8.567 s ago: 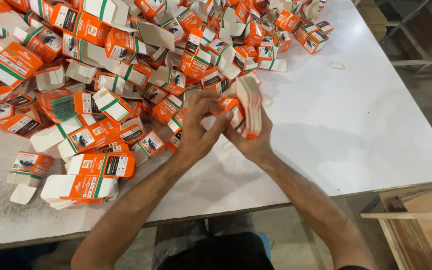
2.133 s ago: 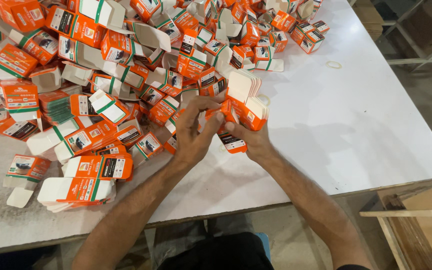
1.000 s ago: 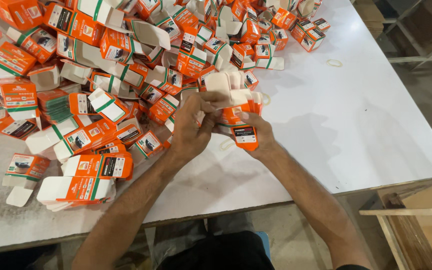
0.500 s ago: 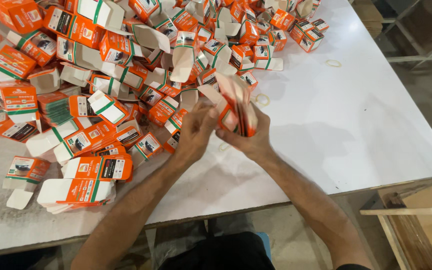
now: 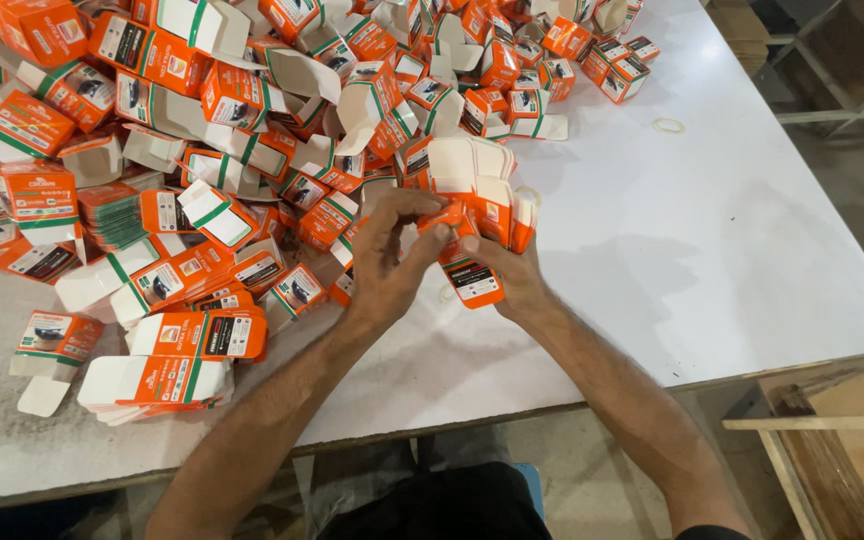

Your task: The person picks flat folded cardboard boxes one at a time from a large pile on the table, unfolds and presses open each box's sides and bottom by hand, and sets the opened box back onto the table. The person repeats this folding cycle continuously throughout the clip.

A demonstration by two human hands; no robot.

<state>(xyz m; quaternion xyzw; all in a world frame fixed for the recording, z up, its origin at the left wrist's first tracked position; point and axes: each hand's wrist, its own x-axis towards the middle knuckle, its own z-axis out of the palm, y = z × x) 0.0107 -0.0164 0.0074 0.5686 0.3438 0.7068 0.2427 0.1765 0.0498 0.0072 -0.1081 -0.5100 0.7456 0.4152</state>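
Both hands gripped a bundle of flattened orange-and-white cardboard cartons above the white table — right hand clamped beneath, left hand pinching its edge. Banded stacks lay finished — the large loose heap of cartons remained.

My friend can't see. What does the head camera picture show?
Two hands, left hand and right hand, hold a bunch of flat orange-and-white cartons over a white table. A big heap of cartons covers its left side.
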